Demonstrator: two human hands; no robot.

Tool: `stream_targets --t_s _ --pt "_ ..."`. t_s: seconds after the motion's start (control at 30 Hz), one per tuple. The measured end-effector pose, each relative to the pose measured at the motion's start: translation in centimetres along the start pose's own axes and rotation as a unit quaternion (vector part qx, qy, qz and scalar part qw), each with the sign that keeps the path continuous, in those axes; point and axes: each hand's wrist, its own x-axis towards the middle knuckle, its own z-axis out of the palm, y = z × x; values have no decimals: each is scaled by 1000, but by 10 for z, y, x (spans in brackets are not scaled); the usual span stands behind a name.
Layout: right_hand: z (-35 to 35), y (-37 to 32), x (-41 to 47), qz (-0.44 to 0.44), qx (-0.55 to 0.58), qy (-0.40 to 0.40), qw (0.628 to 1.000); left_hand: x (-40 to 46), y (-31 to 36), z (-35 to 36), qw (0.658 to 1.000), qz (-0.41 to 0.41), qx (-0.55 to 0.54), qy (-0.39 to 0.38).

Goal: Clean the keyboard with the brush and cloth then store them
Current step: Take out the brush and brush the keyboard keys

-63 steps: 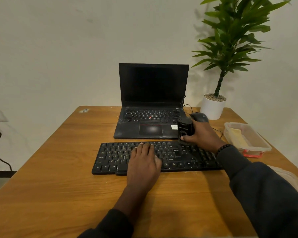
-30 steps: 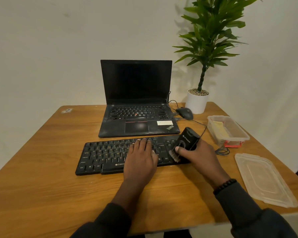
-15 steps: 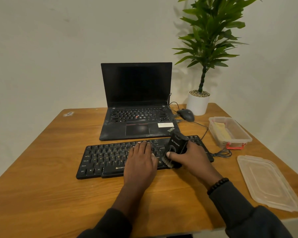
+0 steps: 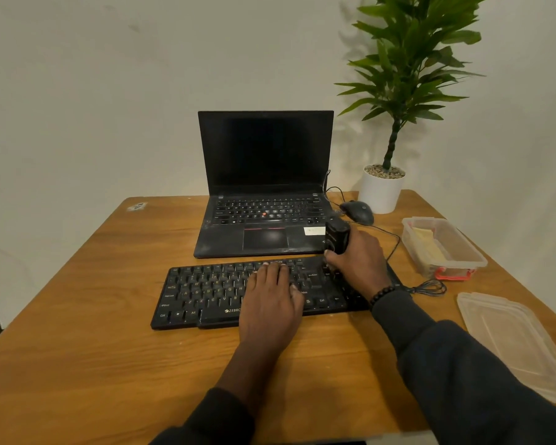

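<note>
A black keyboard [image 4: 206, 290] lies across the middle of the wooden table [image 4: 77, 316]. My left hand [image 4: 270, 303] rests flat on its keys, fingers straight. My right hand [image 4: 360, 261] grips a black brush [image 4: 336, 237] upright at the keyboard's far right edge; its bristles are hidden behind my fingers. A yellow cloth [image 4: 426, 244] lies inside a clear plastic box [image 4: 456, 252] at the right.
An open black laptop [image 4: 264, 187] stands behind the keyboard, with a mouse [image 4: 357, 211] and its cable to the right. A potted plant [image 4: 382, 187] sits at the far right corner. The box's clear lid [image 4: 520, 342] lies near the right front edge.
My right hand has carried the brush from the keyboard's near edge back to its far right edge. My left hand stays flat on the keys.
</note>
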Motion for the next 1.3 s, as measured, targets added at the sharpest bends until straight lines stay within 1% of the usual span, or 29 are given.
stream_targets --t_s 0.1,0.2,0.27,0.3,0.37,0.4,0.43,0.53,0.63,0.67,0.7,0.8,0.83,0.87,0.9,0.97,1.0,1.03,1.07,1.17,1.27,1.3 --pt "-2 1 4 9 14 8 1000 0 0 0 1000 0 2 0" --pt "-1 -1 1 8 77 -31 997 0 0 -1 1000 -1 1 -2" --pt "-2 4 1 20 88 -45 995 0 0 -1 1000 0 -1 -1" --pt "-5 8 3 22 64 -38 997 0 0 -1 1000 2 0 -2" --pt "-13 16 8 19 -16 -1 1000 0 0 -1 1000 4 4 -2" --pt "-17 20 10 23 -36 17 999 0 1 -2 1000 3 6 -2" --pt "-19 23 11 28 -27 26 999 0 1 -2 1000 2 9 -2" --pt "-17 24 11 44 100 -1 994 2 6 -3 1000 7 15 -2" --pt "-8 23 8 44 140 -46 988 8 21 -2 1000 30 -2 1" --pt "-6 23 8 47 135 -56 988 9 25 0 999 36 -8 1" --pt "-6 24 10 46 106 -49 992 10 28 1 999 39 -12 -1" --pt "-17 29 12 35 -61 13 997 8 28 6 999 39 -12 -12" --pt "-22 31 11 33 -72 28 996 8 27 7 999 38 -11 -10" --pt "-26 33 9 31 -48 26 998 7 27 7 999 39 -8 -8" --pt "-29 33 4 25 10 12 1000 7 27 7 999 41 -4 -6" --pt "-31 29 -9 5 119 -57 991 8 28 7 999 45 0 -6" --pt "-30 27 -17 -11 142 -100 985 8 28 7 999 46 -2 -8" --pt "-28 26 -23 -26 142 -134 980 7 27 7 999 45 -5 -9" --pt "-25 29 -27 -36 130 -149 980 7 26 7 999 44 -7 -7" --pt "-33 42 -29 -34 76 -113 990 7 27 7 999 43 -6 3" --pt "-50 53 -21 -37 -24 -37 998 7 27 7 999 42 -7 7" --pt "-52 54 -21 -33 -36 -22 999 7 27 7 999 42 -7 6"
